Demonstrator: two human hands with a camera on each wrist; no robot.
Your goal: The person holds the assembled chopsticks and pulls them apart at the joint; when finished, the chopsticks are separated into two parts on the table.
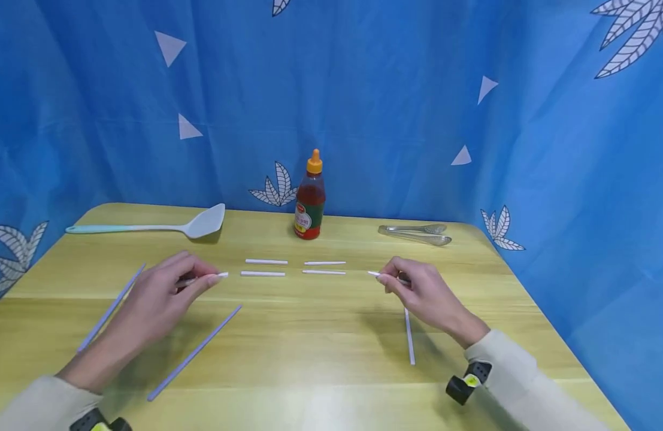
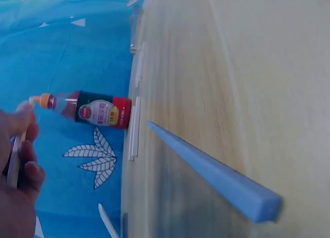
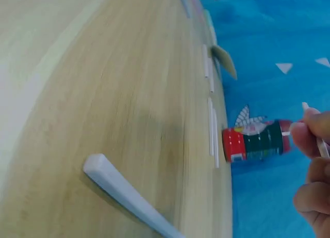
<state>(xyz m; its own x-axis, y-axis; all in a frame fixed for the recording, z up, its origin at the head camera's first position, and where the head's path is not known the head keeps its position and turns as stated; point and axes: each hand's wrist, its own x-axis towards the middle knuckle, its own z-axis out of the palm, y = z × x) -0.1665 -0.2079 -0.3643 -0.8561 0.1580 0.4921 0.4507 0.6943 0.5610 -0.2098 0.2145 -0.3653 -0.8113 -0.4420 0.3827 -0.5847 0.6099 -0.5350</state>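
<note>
My left hand (image 1: 166, 290) is raised above the table at left. Its thumb and fingers pinch a slim white stick (image 2: 15, 160), whose tip pokes out toward the middle. At right my right hand (image 1: 417, 290) pinches another slim white stick (image 1: 373, 273) that points left. Between the hands, several short white sticks (image 1: 263, 273) lie on the table in two pairs. One blue-violet chopstick (image 1: 196, 352) lies slanted right of the left forearm, a second blue-violet chopstick (image 1: 112, 305) lies partly behind that arm. Below the right hand is a pale chopstick (image 1: 409, 338).
A red sauce bottle (image 1: 310, 203) with an orange cap stands at the table's back. Behind the left hand lies a spatula (image 1: 202, 222) with a mint handle. Metal tongs (image 1: 414, 233) rest at the back right. A blue curtain (image 1: 390, 108) hangs behind the wooden table (image 1: 309, 359).
</note>
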